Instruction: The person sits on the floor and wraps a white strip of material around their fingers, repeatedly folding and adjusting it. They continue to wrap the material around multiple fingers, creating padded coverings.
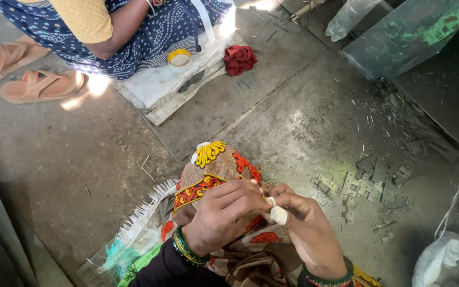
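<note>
Floor (272,122): grey concrete, dusty, strewn with fine metal scraps; everything here rests on it, no bench in sight.
Metal sheet (415,32): large green-stained panel leaning at the upper right.
Co-worker: a person seated at the top, blue dotted garment (150,32), tan sandals (43,85) beside them on the floor.
Mat (155,90): pale sacking under the co-worker, carrying a small yellow-rimmed tin (179,58); a crumpled red cloth (239,58) lies just beside its edge.
Patterned cloth (213,165): brown, red and yellow fabric over the wearer's knee, right under both hands.
Stamped metal pieces (370,180): flat cut-outs heaped on the floor to the right, apart from the hands.
Left hand (224,215): green bangles at the wrist, fingers curled closed, pinching at the white wrap on the other hand's finger.
Right hand (306,226): loosely closed, one finger held out with the white wrap (279,214) around its tip.
Step in hand: judged as winding or tightening the finger wrap above the knee.
Next move calls for: steady tension from the left fingers while the right finger stays stiff, so the wrap seats snugly.
</note>
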